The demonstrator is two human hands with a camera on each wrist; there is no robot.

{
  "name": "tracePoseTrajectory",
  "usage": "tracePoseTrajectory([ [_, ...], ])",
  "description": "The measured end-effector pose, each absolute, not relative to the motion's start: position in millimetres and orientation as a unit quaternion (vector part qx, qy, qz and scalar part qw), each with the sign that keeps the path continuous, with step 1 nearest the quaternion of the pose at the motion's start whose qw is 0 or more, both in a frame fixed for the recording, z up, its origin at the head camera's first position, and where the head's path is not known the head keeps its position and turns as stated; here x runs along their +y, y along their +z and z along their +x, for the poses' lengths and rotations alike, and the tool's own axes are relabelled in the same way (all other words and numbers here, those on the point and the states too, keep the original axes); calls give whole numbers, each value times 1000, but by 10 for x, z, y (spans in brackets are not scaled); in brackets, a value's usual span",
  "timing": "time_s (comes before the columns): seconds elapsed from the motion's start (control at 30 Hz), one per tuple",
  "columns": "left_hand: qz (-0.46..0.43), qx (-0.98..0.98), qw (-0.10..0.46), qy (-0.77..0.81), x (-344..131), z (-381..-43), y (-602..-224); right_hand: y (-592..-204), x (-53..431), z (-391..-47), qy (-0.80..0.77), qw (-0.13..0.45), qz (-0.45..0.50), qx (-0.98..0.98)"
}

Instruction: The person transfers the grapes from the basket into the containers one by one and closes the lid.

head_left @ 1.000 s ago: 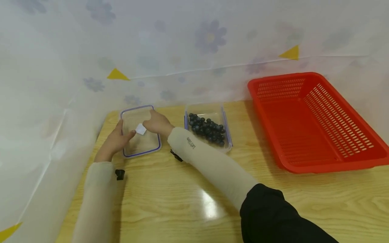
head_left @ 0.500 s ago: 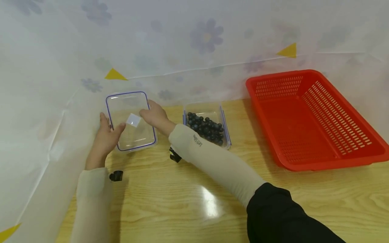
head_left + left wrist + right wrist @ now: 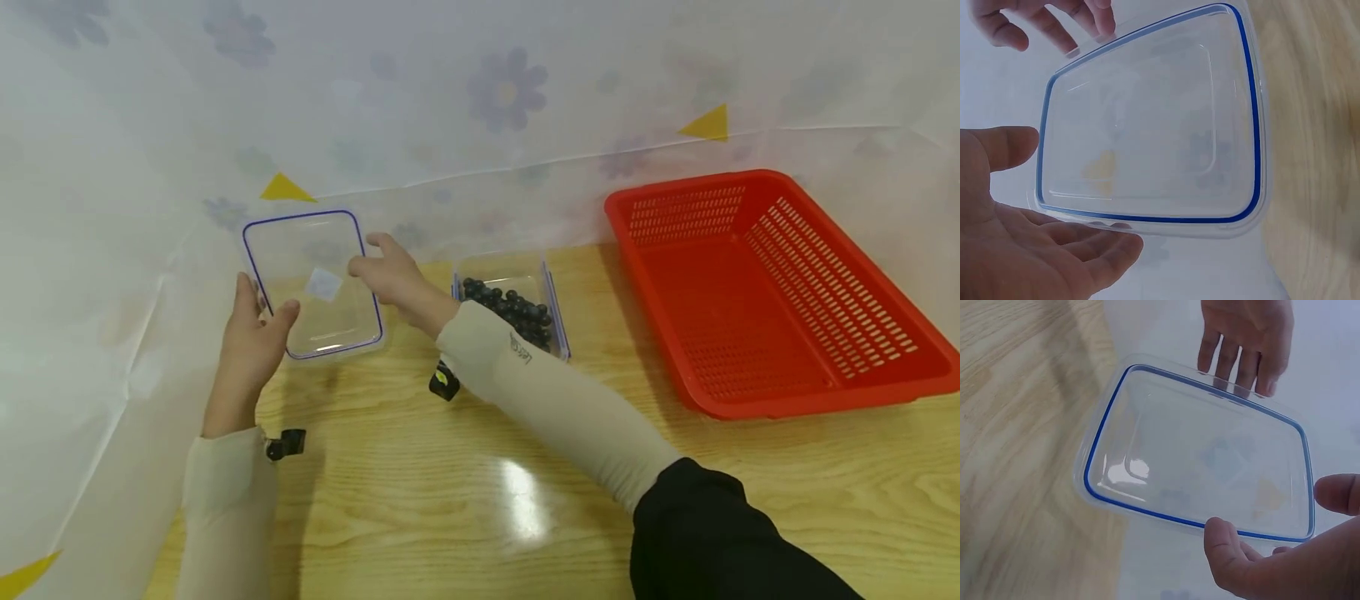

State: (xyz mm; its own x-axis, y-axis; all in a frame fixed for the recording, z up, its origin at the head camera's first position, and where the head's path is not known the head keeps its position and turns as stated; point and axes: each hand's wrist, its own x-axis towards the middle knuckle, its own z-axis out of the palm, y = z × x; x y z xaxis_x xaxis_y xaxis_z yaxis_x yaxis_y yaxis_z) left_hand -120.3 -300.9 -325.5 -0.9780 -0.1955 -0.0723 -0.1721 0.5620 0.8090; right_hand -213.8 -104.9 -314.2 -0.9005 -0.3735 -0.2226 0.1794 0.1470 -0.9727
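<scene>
tabletop [image 3: 405,483] might be struck by the clear lid [image 3: 311,262], tilted above it, if it is let slip by the left hand [image 3: 251,342], fingers [image 3: 1110,253] nearly straight beneath, or the right hand [image 3: 397,277], the rim [image 3: 377,312] apparently pinched.

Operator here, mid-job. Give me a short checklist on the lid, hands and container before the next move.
1. Both hands at the lid: ok. The left hand and right hand are at opposite sides of the clear lid.
2. Lid raised off the wooden table: ok.
3. Lid above the clear container: not ok. It is to the container's left.
4. Container fully visible from the head camera: not ok. The right arm's beige sleeve hides part of it.
5. Dark grapes all below the rim: cannot tell.
6. Red basket apart from the lid: ok. It stands right of the container.
</scene>
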Motion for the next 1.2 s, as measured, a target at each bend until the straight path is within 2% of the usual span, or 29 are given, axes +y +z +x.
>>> tracePoseTrajectory([
  [0.33,51,-854,43,-516,-2801,-1118,-3107,-2955,-714,-2056,-633,177,-122,743],
  [0.53,28,-849,88,-521,-2658,-1064,-3015,-2842,-535,-1985,-640,145,-145,741],
  [0.8,-55,-811,182,-553,-2422,-998,-2965,-2798,-218,-1883,-662,80,-189,721],
  [1.2,-181,-761,247,-572,-2095,-1147,-3068,-2875,166,-1701,-648,-55,-241,721],
])
